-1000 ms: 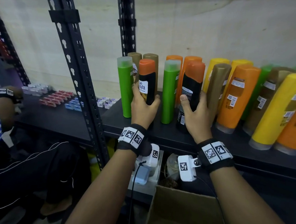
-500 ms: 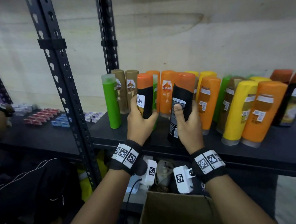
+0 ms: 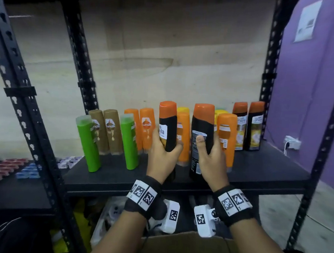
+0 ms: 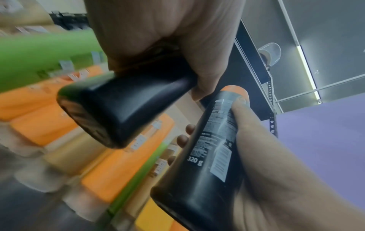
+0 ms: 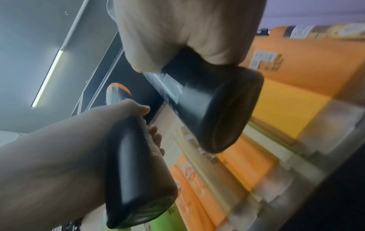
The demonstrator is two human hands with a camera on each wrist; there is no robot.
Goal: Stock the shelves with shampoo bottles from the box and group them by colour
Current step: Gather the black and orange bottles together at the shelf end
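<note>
My left hand [image 3: 161,157] grips a black bottle with an orange cap [image 3: 168,126], held upright above the shelf's front edge. Beside it my right hand [image 3: 212,158] grips a second black orange-capped bottle [image 3: 201,136], its back label toward me. The left wrist view shows the left bottle's base [image 4: 110,112] near the lens and the right bottle [image 4: 205,157] below it. The right wrist view shows both bottles, right [image 5: 213,106] and left [image 5: 136,171]. Two more black bottles [image 3: 247,125] stand at the shelf's far right.
On the black shelf [image 3: 257,171] stand green bottles [image 3: 88,143], brown bottles [image 3: 107,130], and orange bottles [image 3: 226,137] with yellow ones behind. A cardboard box [image 3: 184,248] sits below my wrists. Black uprights [image 3: 322,135] frame the bay; a purple wall [image 3: 310,96] is at right.
Both hands have carried their black bottles to the right along the shelf, past the green and orange bottles. The view has swung right, bringing the two black bottles at the far end into sight.
</note>
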